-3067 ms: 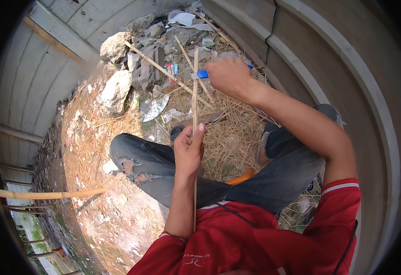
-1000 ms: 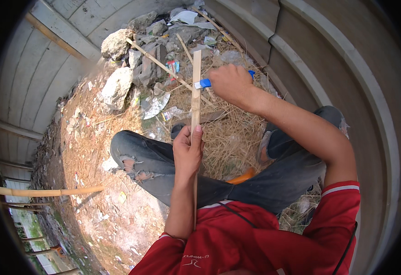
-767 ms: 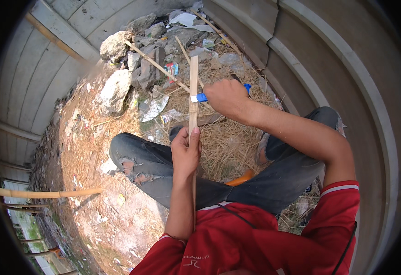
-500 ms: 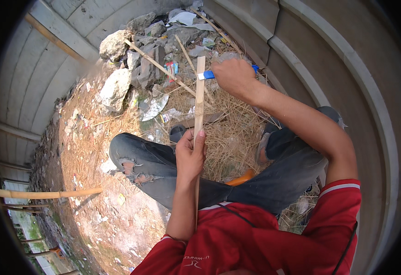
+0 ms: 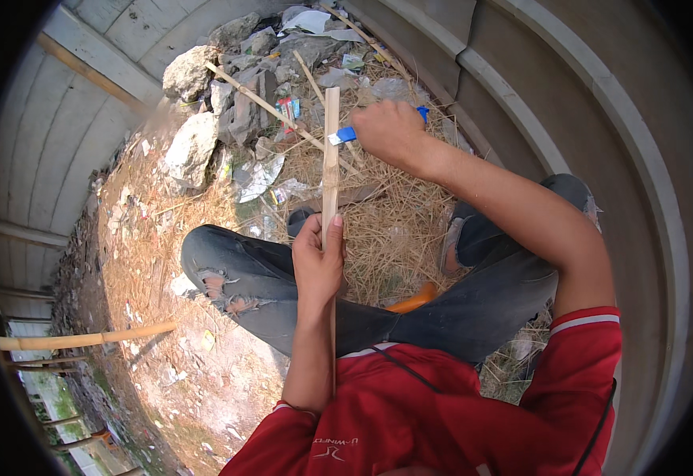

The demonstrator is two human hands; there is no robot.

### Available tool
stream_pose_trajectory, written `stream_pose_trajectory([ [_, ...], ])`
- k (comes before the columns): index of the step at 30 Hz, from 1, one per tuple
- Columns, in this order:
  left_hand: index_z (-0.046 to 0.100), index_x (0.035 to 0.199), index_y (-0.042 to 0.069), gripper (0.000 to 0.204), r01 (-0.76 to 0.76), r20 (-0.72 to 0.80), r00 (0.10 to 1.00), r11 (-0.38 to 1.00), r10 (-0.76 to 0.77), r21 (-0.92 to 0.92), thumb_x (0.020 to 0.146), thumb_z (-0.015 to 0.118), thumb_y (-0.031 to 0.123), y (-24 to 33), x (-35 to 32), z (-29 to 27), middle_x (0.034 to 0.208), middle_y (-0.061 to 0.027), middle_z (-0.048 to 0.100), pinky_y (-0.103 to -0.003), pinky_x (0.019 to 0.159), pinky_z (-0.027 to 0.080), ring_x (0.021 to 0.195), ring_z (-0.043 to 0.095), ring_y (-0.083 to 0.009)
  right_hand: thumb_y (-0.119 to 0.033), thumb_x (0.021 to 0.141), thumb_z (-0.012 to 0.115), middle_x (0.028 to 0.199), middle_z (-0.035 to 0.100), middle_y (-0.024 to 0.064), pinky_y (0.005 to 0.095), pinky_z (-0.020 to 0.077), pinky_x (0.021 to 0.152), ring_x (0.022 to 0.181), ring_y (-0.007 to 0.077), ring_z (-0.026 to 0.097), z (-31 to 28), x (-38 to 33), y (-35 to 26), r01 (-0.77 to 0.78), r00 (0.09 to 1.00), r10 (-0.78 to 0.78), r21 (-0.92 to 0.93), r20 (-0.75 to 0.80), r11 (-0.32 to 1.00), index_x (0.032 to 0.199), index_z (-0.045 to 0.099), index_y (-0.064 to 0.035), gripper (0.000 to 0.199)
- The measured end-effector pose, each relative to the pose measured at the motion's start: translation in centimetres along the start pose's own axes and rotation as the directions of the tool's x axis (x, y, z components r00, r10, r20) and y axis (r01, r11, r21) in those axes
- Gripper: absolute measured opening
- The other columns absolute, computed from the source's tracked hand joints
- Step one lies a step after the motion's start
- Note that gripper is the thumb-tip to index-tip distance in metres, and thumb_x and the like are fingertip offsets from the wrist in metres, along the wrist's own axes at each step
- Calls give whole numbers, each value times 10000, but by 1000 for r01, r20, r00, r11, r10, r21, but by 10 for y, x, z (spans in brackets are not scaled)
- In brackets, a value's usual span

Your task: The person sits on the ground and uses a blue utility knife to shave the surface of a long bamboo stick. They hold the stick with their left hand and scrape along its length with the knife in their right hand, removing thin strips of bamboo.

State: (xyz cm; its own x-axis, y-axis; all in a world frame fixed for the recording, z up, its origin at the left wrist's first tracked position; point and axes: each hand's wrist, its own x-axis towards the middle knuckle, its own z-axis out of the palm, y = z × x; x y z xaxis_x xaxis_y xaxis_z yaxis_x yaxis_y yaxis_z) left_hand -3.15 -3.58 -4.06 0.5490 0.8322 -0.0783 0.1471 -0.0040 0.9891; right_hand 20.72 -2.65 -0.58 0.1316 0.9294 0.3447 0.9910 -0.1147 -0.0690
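the left hand [image 5: 319, 266] is wrapped around a long flat bamboo strip [image 5: 330, 170], its fingers pressed together on the strip at about mid-length, thumb up along the near face. the strip stands nearly upright, running from above those fingers down past the wrist toward the red shirt [image 5: 442, 412]. the right hand [image 5: 394, 131] is closed in a fist on a blue-handled knife [image 5: 345, 135], whose blade end meets the strip's right edge well above the left fingers, near the top end. the step in hand looks like shaving or trimming that edge, with the blade at the upper part of the strip. the next move, as i judge it, calls for a steady grip below and a blade angle shallow enough to peel rather than bite, kept clear of the left thumb. beyond the fingers lie dry straw [image 5: 386, 230], grey stones [image 5: 192, 147] and loose sticks; below them, the crossed legs in dark jeans [image 5: 251, 278].
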Motion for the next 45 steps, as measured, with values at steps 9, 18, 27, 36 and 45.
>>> stream_pose_trajectory([
  [9, 594, 895, 23, 232, -99, -61, 993, 993, 103, 68, 999, 605, 230, -7, 2, -1, 597, 53, 502, -219, 468, 299, 509, 409, -19, -151, 831, 592, 752, 713, 180, 403, 580, 567, 704, 326, 730, -2, 10, 3, -32, 999, 31, -12, -39, 999, 804, 725, -67, 159],
  [18, 597, 924, 18, 212, -1, 42, 999, 999, -1, 40, 1003, 596, 215, -2, -10, 4, 615, 71, 484, -211, 471, 272, 532, 383, -2, -141, 852, 572, 798, 710, 193, 467, 582, 625, 742, 351, 724, 2, 18, 34, -161, 985, 159, -21, -71, 987, 837, 707, -28, 178],
  [27, 603, 975, 6, 173, 5, 92, 996, 991, 7, -136, 1001, 596, 177, 27, -9, 14, 614, 72, 488, -195, 452, 281, 506, 394, 0, -84, 804, 561, 828, 690, 243, 538, 543, 741, 813, 410, 692, -19, 12, 24, -283, 959, 283, 120, 17, 951, 872, 693, 14, 177],
  [36, 588, 1036, 6, 175, -26, 42, 999, 990, 32, -135, 1000, 596, 177, 30, -12, 9, 604, 65, 487, -186, 421, 259, 469, 388, -4, -480, 870, 709, 576, 531, -21, 309, 391, 506, 537, 108, 502, -49, 24, 40, -197, 873, 483, 864, -61, 464, 871, 684, -50, 431],
  [45, 617, 966, 4, 180, -31, -18, 999, 996, 29, -79, 992, 610, 182, 33, -9, -1, 599, 68, 502, -200, 450, 283, 499, 410, -7, -501, 826, 764, 562, 484, -32, 300, 353, 480, 521, 87, 450, -46, 6, 3, -151, 989, 82, 795, 127, 588, 796, 698, -52, 454],
])
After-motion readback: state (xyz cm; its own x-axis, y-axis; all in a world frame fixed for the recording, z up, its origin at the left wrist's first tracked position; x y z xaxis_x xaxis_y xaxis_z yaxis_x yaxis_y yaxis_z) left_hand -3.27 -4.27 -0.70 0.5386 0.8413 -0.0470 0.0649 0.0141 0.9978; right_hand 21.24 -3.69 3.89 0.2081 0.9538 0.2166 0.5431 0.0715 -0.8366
